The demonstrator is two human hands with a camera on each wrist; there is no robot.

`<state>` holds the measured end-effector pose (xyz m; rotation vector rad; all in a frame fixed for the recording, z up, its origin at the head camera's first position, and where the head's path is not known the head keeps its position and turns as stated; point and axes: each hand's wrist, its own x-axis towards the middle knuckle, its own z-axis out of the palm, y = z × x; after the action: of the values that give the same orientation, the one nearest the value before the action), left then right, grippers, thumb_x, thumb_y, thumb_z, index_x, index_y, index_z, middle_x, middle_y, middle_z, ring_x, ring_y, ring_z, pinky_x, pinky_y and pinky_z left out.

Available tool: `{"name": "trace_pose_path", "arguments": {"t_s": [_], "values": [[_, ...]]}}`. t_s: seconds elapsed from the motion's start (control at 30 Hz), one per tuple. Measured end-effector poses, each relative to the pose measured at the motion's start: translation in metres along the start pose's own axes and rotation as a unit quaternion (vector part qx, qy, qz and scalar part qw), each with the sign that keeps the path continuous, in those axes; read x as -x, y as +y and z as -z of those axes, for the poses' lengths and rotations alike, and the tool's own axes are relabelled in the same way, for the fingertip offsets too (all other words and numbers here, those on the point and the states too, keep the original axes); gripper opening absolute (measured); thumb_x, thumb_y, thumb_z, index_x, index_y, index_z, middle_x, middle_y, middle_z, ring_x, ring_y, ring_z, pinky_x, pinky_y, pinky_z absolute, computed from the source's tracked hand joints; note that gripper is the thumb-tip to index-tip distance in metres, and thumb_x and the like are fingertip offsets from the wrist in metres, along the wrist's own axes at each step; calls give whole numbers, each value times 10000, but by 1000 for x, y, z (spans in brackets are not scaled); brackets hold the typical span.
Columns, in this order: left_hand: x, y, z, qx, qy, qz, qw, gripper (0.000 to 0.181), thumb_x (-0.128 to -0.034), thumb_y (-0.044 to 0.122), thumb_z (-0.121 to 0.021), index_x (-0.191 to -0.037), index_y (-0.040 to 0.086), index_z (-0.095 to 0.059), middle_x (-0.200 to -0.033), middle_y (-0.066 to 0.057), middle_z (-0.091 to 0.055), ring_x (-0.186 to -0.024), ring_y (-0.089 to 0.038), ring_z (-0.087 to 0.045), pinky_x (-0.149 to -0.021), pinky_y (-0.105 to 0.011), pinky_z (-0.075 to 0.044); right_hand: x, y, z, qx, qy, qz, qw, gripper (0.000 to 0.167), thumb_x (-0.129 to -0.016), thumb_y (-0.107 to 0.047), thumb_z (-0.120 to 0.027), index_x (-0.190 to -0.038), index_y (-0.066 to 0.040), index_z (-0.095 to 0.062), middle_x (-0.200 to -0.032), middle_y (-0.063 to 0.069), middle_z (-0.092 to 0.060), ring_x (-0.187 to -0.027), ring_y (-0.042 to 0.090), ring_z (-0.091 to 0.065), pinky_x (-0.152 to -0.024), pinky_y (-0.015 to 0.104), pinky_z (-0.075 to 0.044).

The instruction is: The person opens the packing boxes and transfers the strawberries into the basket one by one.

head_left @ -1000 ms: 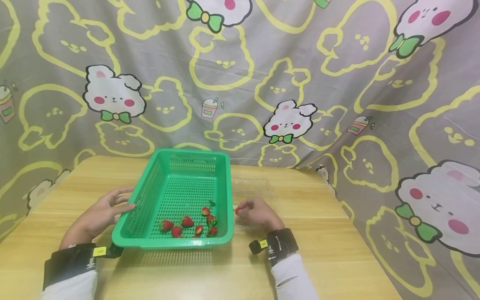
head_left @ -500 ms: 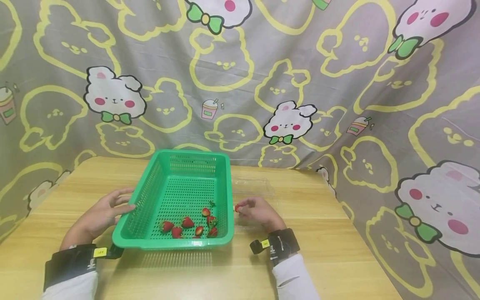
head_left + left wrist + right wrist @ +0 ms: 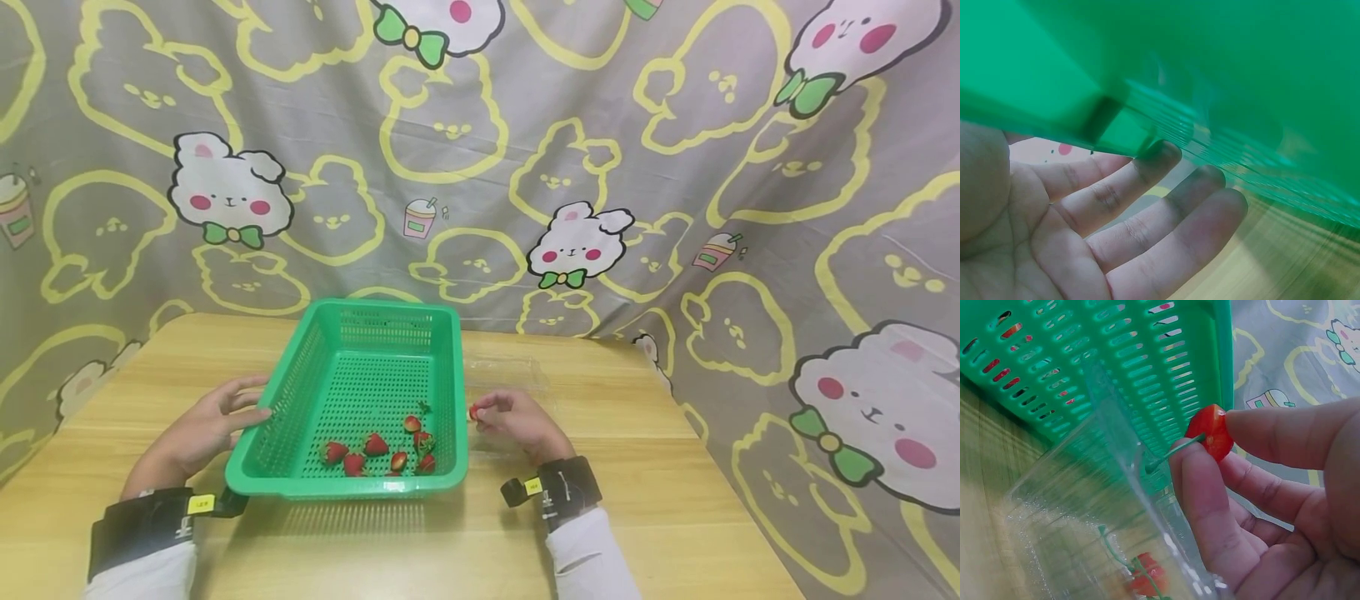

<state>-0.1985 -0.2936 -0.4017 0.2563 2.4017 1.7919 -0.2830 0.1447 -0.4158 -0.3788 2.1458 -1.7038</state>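
In the head view, a green perforated basket (image 3: pixel 345 487) with several strawberries (image 3: pixel 376 443) sits on the wooden table. My left hand (image 3: pixel 206 429) rests against its left side, thumb at the rim; the left wrist view shows its extended fingers (image 3: pixel 1191 244) touching the basket from outside. Beside the basket's right wall, my right hand (image 3: pixel 517 425) pinches a small red cherry (image 3: pixel 1213 434) by thumb and fingertips, its green stem pointing away. Below that hand is a clear plastic box (image 3: pixel 1110 475), where another stemmed cherry (image 3: pixel 1147 574) shows. Part of the box is hidden behind the hand.
A clear plastic flap (image 3: pixel 506 371), seemingly part of the box, lies right of the basket. Wooden table (image 3: pixel 637 500) surrounds everything. A patterned curtain (image 3: pixel 480 200) hangs along the table's back and right side.
My right hand has shifted very slightly up, and the cherry in its fingertips has turned a little. The left hand and basket look unmoved.
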Motion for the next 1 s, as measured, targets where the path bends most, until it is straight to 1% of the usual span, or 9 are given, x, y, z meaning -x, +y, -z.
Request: {"name": "trace_pose_path", "arguments": {"t_s": [0.23, 0.33, 0.43, 0.53, 0.6, 0.77, 0.83, 1.0], "values": [[0, 3, 0, -64, 4, 7, 10000, 635, -1004, 184, -546, -1476, -47, -190, -1474, -340, -239, -1309, -527, -254, -895, -685, -386, 1, -1, 2, -292, -111, 34, 9995, 205, -908, 11, -606, -1096, 92, -597, -1042, 138, -649, -932, 277, -633, -866, 367, -530], [0, 2, 0, -57, 3, 0, 10000, 636, -1004, 185, -546, -1478, -45, -189, -1474, -338, -238, -1308, -525, -255, -894, -667, -399, 1, -2, 3, -455, -212, 110, 9987, 205, -913, 17, -597, -1101, 99, -587, -1059, 165, -643, -915, 250, -635, -859, 351, -532], [0, 2, 0, -41, 6, 9, 10000, 638, -1004, 183, -545, -1477, -46, -185, -1476, -337, -231, -1309, -527, -248, -895, -656, -404, 2, -3, 3, -640, -285, 161, 9974, 202, -915, 18, -596, -1101, 95, -582, -1099, 234, -622, -899, 217, -636, -858, 337, -531], [0, 2, 0, -39, 8, 20, 10000, 642, -1004, 183, -546, -1476, -50, -179, -1477, -342, -221, -1311, -535, -238, -895, -661, -402, 3, -6, 3, -759, -333, 219, 9963, 202, -917, 2, -602, -1098, 89, -582, -1118, 265, -608, -894, 198, -638, -858, 327, -529], [0, 2, 0, -31, 8, 18, 10000, 643, -1003, 182, -546, -1476, -52, -178, -1476, -346, -221, -1310, -539, -241, -898, -664, -401, 4, -8, 3, -842, -350, 240, 9955, 202, -917, -1, -603, -1097, 89, -582, -1085, 239, -621, -887, 188, -640, -856, 322, -529], [0, 3, 0, -34, -26, 42, 10000, 657, -1006, 191, -541, -1483, -50, -160, -1480, -350, -208, -1313, -544, -229, -905, -712, -357, 5, -11, 3, -1014, -426, 295, 9935, 214, -925, 1, -598, -1109, 108, -573, -994, 101, -649, -871, 171, -640, -838, 299, -533], [1, 3, 1, -48, -37, 75, 10000, 665, -1006, 195, -541, -1488, -46, -150, -1484, -352, -193, -1318, -551, -209, -900, -741, -326, 6, -12, 3, -1032, -461, 322, 9931, 225, -932, -7, -594, -1119, 114, -567, -991, 87, -648, -874, 171, -639, -834, 291, -533], [1, 3, 1, -64, -40, 111, 9999, 674, -1007, 197, -539, -1494, -41, -139, -1487, -354, -178, -1323, -557, -188, -897, -763, -296, 7, -15, 3, -1001, -492, 357, 9931, 236, -941, -22, -587, -1135, 110, -558, -1000, 87, -643, -897, 189, -636, -829, 282, -531]]}}
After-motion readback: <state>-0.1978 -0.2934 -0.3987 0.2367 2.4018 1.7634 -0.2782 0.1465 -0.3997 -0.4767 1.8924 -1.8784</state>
